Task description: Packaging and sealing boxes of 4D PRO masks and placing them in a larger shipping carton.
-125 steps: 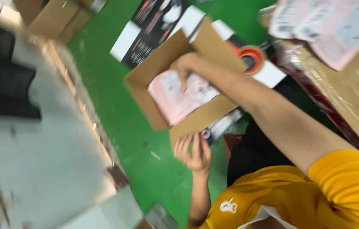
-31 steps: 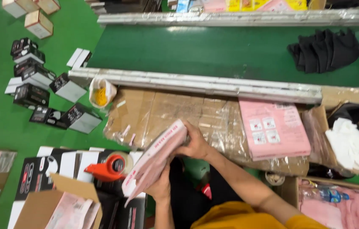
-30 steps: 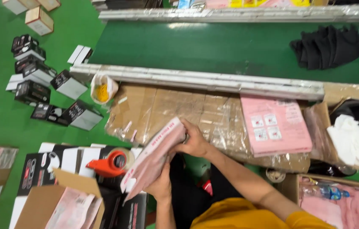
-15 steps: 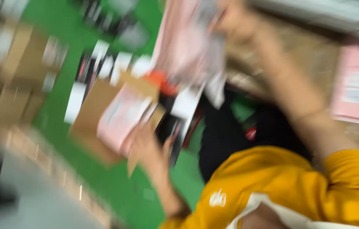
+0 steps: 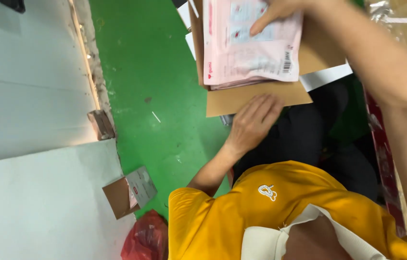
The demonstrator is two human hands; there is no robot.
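A stack of flat pink mailer packs [image 5: 251, 48] lies in an open brown cardboard box [image 5: 256, 98] at the top middle. My right hand [image 5: 274, 10] reaches in from the right, fingers on the top pack; the frame edge cuts off part of the hand. My left hand [image 5: 254, 123] sits just below the box, its fingertips against the edge of the near flap. My yellow shirt fills the lower right.
The floor [image 5: 165, 96] is green. A pale grey surface [image 5: 30, 96] runs down the left side. A small open cardboard box [image 5: 129, 192] and a red plastic bag [image 5: 146, 238] lie at the bottom. A dark red edge [image 5: 381, 144] runs under my right arm.
My view swung from the packing table down to the box on the floor. My right hand carried the pink packs from the table into the box. My left hand moved to the box's flap.
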